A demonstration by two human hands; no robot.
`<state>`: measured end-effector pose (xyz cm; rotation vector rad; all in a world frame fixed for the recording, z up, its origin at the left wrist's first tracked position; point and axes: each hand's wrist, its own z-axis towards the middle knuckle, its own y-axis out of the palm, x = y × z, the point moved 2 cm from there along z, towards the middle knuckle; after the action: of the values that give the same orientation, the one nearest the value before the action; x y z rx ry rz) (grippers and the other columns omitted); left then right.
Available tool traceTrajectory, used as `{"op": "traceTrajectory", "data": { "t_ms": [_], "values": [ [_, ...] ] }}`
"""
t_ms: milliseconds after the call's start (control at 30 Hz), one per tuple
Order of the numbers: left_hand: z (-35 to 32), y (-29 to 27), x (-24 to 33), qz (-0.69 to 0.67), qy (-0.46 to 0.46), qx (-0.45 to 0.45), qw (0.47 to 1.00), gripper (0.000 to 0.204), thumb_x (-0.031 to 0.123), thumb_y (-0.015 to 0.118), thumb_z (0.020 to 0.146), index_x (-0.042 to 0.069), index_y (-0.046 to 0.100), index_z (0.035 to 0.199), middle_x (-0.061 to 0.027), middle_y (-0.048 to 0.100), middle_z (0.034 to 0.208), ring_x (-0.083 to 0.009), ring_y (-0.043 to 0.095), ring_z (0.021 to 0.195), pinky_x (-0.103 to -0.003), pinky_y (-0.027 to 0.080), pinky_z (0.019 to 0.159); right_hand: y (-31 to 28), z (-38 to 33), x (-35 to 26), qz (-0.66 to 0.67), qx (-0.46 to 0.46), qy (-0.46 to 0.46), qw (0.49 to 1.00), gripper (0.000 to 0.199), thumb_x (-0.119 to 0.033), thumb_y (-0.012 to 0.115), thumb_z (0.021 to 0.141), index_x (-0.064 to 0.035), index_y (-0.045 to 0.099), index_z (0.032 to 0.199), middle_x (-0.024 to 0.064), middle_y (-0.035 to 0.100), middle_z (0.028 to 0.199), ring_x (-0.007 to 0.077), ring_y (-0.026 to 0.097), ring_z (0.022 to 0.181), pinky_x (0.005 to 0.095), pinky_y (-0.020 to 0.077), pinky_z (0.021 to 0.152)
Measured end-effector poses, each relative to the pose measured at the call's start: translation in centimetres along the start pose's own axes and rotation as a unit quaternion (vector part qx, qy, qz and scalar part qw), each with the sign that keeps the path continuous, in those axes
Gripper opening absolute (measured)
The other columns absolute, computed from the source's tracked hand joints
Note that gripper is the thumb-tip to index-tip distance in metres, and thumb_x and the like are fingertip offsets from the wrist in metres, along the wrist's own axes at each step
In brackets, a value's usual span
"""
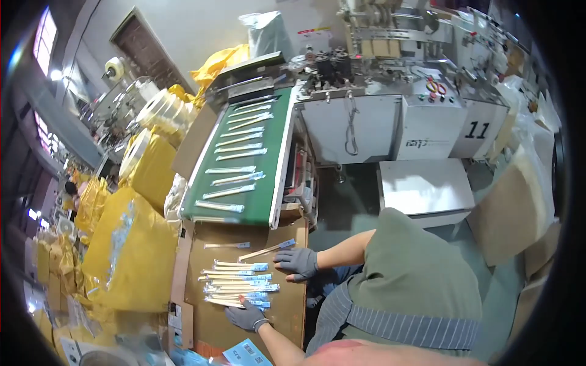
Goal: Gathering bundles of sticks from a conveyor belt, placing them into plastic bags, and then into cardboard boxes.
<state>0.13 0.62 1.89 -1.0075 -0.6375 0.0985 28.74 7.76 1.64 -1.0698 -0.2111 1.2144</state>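
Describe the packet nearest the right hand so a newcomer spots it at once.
Below the green conveyor belt in the picture is a brown tabletop. On it, just up-left of the gloved right hand, lies a slim pale packet with a blue end. Clear of the pile, it slants up to the right; the lone packet left of it lies nearly level.

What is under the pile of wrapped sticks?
Brown tabletop shows around the pile; the surface directly beneath is covered. The left hand hides part of the pile's edge.
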Motion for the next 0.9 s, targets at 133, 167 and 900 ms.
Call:
{"op": "traceTrajectory", "data": {
  "t_ms": [133, 167, 900],
  "values": [
    [-0.4, 0.3, -0.5, 0.022, 0.022, 0.050, 0.998, 0.064, 0.054, 0.046, 0.092, -0.004, 0.055, 0.118, -0.0231, 0.055, 0.123, -0.0381, 0.050, 0.115, -0.049, 0.037, 0.098, 0.5, 0.5, -0.2, 0.008, -0.024, 0.005, 1.000, 0.054, -0.040, 0.057, 0.084, -0.0008, 0.050, 0.121, 0.0215, 0.048, 0.129, 0.0378, 0.045, 0.122, 0.0446, 0.0395, 0.101],
    [-0.3, 0.3, -0.6, 0.026, 0.009, 0.029, 0.999, 0.065, 0.055, 0.046, 0.092, -0.004, 0.055, 0.118, -0.0232, 0.056, 0.123, -0.0380, 0.050, 0.115, -0.049, 0.037, 0.097, 0.6, 0.5, -0.2, 0.008, -0.021, 0.000, 1.000, 0.055, -0.040, 0.057, 0.084, -0.0008, 0.050, 0.121, 0.0216, 0.048, 0.129, 0.0382, 0.045, 0.122, 0.0450, 0.0390, 0.102],
    [-0.5, -0.4, 0.6, 0.024, 0.012, 0.048, 0.998, 0.062, 0.049, 0.050, 0.092, -0.005, 0.054, 0.120, -0.0246, 0.055, 0.124, -0.0390, 0.050, 0.115, -0.048, 0.037, 0.099, -0.1, 0.6, -0.7, -0.005, 0.009, -0.010, 1.000, 0.052, -0.038, 0.058, 0.084, 0.0005, 0.052, 0.118, 0.0212, 0.050, 0.124, 0.0377, 0.046, 0.121, 0.0437, 0.0402, 0.101]
  ]
}}
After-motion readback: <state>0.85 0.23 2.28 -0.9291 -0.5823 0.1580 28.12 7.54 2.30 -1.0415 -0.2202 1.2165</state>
